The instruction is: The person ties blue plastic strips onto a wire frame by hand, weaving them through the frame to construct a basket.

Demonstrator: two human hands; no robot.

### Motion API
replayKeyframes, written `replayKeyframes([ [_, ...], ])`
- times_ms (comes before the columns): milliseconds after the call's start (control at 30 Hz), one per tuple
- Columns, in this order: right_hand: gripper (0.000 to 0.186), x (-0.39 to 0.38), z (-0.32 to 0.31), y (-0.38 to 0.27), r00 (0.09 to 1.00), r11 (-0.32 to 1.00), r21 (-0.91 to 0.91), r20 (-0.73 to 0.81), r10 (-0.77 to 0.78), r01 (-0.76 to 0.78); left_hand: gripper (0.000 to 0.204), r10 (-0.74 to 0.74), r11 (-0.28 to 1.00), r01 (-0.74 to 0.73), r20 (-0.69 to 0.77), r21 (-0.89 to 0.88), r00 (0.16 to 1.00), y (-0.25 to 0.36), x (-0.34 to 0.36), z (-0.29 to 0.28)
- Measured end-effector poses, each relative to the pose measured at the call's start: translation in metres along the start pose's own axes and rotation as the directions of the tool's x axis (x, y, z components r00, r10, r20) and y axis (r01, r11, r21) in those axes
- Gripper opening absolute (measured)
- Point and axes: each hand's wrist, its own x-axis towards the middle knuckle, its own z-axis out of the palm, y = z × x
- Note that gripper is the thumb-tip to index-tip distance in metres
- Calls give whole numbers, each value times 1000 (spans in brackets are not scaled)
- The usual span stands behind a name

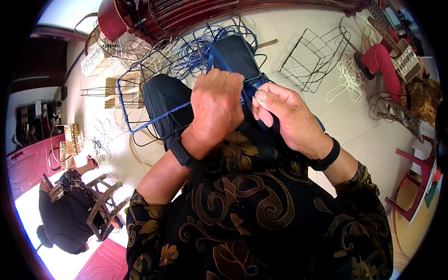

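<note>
A black wire basket frame (pixel 122 103) lies across my lap, with blue strap wound round its near left edge. My left hand (pixel 217 105) is closed on a dark blue strap (pixel 219 59), which rises past its knuckles toward the frame. Close beside it, my right hand (pixel 288 113) pinches the same blue strapping, thumb against curled fingers. The strap passes between the two hands, and part of it is hidden behind them. Beyond my knees, a tangle of loose blue and white strands (pixel 189 52) lies within and under the frame.
Another bare wire frame (pixel 311 59) stands on the tiles at the far right, next to a heap of cream strands (pixel 350 77). Woven cream baskets (pixel 124 91) stand at the left. Seated people (pixel 70 205) are at the lower left and far right. Dark red furniture (pixel 163 21) spans the back.
</note>
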Motion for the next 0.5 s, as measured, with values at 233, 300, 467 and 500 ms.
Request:
replayKeyframes([
  [233,25,3,-3,-4,1000,990,138,29,3,-7,19,35,970,1,144,-241,989,-11,7,-18],
  [300,24,2,-4,-5,999,993,119,35,8,-12,21,47,974,-17,131,-225,990,-14,7,-16],
  [467,24,3,-3,-5,999,994,109,31,16,-19,23,66,988,-53,89,-143,994,-13,1,-10],
  [500,24,3,-3,-4,999,994,105,33,18,-21,23,75,989,-64,80,-130,994,-12,1,-10],
])
